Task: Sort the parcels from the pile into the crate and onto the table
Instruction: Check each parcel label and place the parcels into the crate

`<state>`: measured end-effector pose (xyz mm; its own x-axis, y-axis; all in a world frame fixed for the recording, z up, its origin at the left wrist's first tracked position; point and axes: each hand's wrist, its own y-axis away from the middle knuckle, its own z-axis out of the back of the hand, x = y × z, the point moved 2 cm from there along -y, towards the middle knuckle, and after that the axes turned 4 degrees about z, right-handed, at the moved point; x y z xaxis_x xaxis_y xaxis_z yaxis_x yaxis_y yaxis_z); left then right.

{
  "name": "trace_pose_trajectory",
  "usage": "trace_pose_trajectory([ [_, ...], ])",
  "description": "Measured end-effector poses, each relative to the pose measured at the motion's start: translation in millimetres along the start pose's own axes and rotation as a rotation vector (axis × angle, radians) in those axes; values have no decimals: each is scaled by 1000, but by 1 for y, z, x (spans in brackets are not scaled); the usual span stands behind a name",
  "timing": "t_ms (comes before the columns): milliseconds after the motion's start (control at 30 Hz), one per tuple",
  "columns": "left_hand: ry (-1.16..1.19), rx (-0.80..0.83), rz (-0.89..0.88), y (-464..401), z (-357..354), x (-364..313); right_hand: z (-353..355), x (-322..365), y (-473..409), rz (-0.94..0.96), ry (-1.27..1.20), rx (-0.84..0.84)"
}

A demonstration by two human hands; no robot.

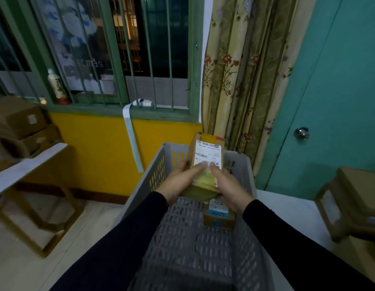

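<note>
A small cardboard parcel [206, 150] with a white shipping label and yellow tape is held above the grey plastic crate [157, 162], tilted with its labelled face toward me. My left hand [179, 181] grips its left side, thumb on the label. From the right, my right hand [228, 185] grips it, also with the thumb on the label. Another small cardboard parcel [219, 215] with a blue-and-white label lies on the crate floor, below my right hand.
A pile of cardboard boxes [354, 202] stands on the white surface at the right. More boxes [20, 122] sit on a white table [35, 160] at the left. Ahead are a yellow wall, a barred window, a curtain and a teal door [329, 101].
</note>
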<state>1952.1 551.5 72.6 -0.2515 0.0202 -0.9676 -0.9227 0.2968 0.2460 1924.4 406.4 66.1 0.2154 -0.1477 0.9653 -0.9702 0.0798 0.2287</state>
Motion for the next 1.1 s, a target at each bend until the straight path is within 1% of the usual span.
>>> trace_pose_trajectory([
  [167, 84, -45, 149, -25, 15, 23, 2, -8, -12, -145, 142, 62],
  [233, 105, -75, 224, -38, 25, 41, 4, -12, -20, -175, 245, 57],
  [367, 141, -128, 358, -62, 39, 82, 8, -33, -44, -223, 470, -51],
  [433, 147, -142, 396, -74, 41, 101, 9, -51, -58, -237, 678, -56],
  [533, 135, -137, 437, -91, 44, 129, 17, -80, -77, -262, 1008, -5],
  [600, 125, -117, 434, -105, 49, 151, 21, -96, -86, -270, 1206, 53],
  [667, 128, -95, 417, -112, 51, 169, 25, -115, -93, -268, 1337, 102],
  [767, 169, -84, 407, -116, 51, 193, 28, -136, -97, -348, 1322, 103],
  [867, 126, -76, 379, -123, 50, 212, 32, -155, -98, -455, 1315, 135],
  [933, 63, -95, 365, -128, 47, 220, 31, -161, -99, -479, 1315, 133],
  [1000, -20, -89, 336, -129, 41, 218, 28, -160, -95, -465, 1321, 107],
  [1067, -111, -77, 309, -132, 34, 214, 26, -159, -95, -472, 1318, 91],
  [1100, -174, -98, 297, -131, 32, 213, 25, -159, -93, -484, 1315, 97],
])
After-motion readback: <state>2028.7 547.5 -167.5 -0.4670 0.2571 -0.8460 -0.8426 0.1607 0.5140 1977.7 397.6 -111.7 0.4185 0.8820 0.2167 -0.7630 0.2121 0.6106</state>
